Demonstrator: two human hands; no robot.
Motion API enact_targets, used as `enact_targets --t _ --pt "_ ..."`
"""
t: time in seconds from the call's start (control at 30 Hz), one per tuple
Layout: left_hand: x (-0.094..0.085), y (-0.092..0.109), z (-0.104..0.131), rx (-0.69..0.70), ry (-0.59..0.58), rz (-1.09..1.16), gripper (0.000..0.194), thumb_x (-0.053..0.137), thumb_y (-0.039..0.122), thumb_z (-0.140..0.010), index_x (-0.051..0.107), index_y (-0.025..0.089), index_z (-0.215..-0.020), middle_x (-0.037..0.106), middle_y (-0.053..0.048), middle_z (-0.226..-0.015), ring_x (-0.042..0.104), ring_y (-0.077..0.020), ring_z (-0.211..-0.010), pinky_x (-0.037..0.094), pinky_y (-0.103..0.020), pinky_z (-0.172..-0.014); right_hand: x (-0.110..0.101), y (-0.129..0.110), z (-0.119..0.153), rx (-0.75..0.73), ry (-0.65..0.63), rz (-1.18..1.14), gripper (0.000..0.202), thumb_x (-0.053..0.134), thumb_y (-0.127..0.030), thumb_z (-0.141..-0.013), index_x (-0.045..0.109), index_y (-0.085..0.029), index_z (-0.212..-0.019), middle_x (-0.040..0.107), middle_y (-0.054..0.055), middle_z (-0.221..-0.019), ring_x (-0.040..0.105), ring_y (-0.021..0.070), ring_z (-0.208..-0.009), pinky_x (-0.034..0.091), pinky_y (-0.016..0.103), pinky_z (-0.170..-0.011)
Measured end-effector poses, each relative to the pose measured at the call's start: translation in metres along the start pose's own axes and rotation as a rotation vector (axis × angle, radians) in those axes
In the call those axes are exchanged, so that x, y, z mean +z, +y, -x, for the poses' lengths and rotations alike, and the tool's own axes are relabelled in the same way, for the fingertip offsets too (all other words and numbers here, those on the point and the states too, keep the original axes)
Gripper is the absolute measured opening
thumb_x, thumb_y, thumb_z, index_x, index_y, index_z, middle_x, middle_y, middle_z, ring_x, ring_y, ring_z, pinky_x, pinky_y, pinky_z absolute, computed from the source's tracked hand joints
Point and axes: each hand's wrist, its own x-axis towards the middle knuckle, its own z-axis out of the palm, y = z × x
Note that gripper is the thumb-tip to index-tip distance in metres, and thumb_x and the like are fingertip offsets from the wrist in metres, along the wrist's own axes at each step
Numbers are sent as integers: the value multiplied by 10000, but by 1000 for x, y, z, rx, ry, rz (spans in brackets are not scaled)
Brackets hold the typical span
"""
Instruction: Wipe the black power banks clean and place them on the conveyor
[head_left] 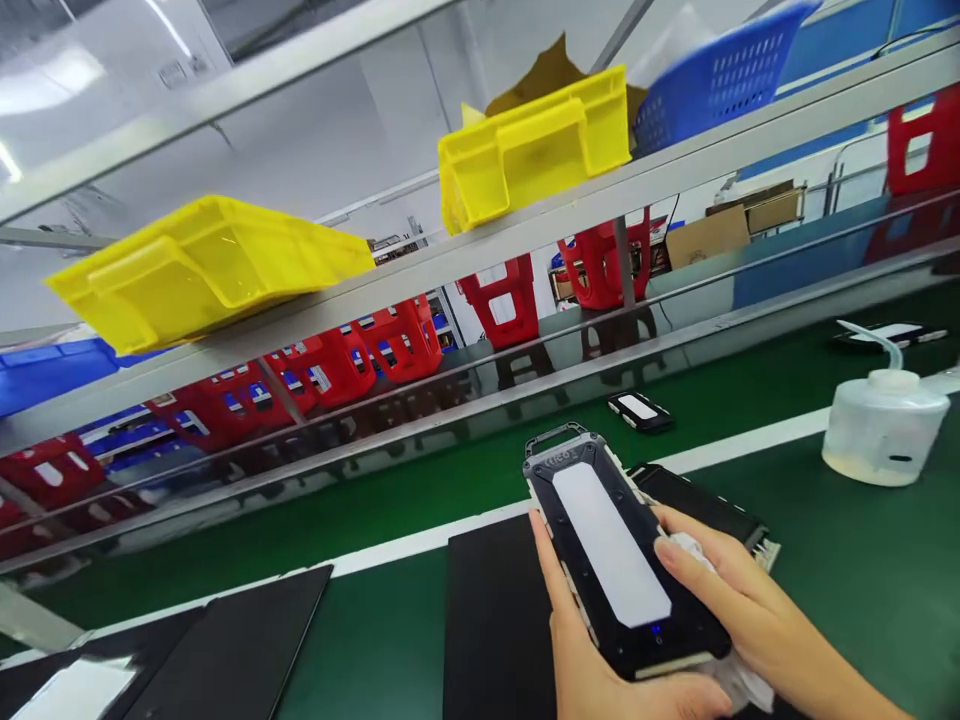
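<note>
A black rugged device (581,490) with a long white panel, a carry loop at its top and a small blue light near its bottom is held up in both hands. My left hand (589,650) grips its left edge and bottom, the thumb along the lower end. Around the right edge closes my right hand (739,585), which also has a crumpled white cloth (750,685) under its palm. Behind the right hand another black device (705,505) lies on the green surface. A black mat (487,620) is beneath the held device.
A clear squeeze bottle (885,430) stands at the right. Further back lie a small black device (640,410) and another device (892,333). Dark panels (232,640) are at the lower left. Yellow bins (210,265) and a blue basket (720,85) sit on the rail shelf (405,280) above.
</note>
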Motion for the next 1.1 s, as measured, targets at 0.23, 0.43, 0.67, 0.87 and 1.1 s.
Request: enact_targets --t 0.23,0.43,0.67,0.87,1.1 --pt "-58 -36 10 -348 133 -31 1336 888 391 -423 55 328 -1466 708 -85 -913 553 -133 -368 437 -257 -364 21 23 11 41 -258 121 509 276 -616 -895 525 -241 -657 555 15 -598 579 205 -586 489 318 -554" --pt "-90 -30 -37 -356 281 -121 928 784 346 -657 263 236 -1417 634 4 -681 485 -52 -404 387 -156 -394 8 31 4 -11 -375 377 399 339 -456 -929 615 -226 -755 547 -17 -566 535 172 -553 405 267 -547" --pt "-95 -39 -198 -281 314 -399 359 565 288 -879 494 166 -1209 619 -45 -974 601 -109 -682 523 -251 -570 -35 61 -24 5 -262 625 410 329 -449 -929 637 -232 -766 662 -6 -685 625 195 -662 459 281 -632" --pt "-106 -81 -289 -299 293 -631 329 560 322 -879 537 157 -1163 595 -77 -1111 613 -183 -911 539 -379 -763 -95 96 -144 135 -55 863 192 498 -300 -933 626 -170 -994 658 50 -1034 615 184 -948 472 393 -875" --pt "-125 -93 -315 -299 158 -1031 339 555 329 -881 531 157 -1171 600 -77 -1097 616 -180 -891 543 -373 -747 -134 138 -289 445 167 1083 317 562 -336 -904 555 -162 -1169 579 85 -1176 596 213 -995 511 423 -833"
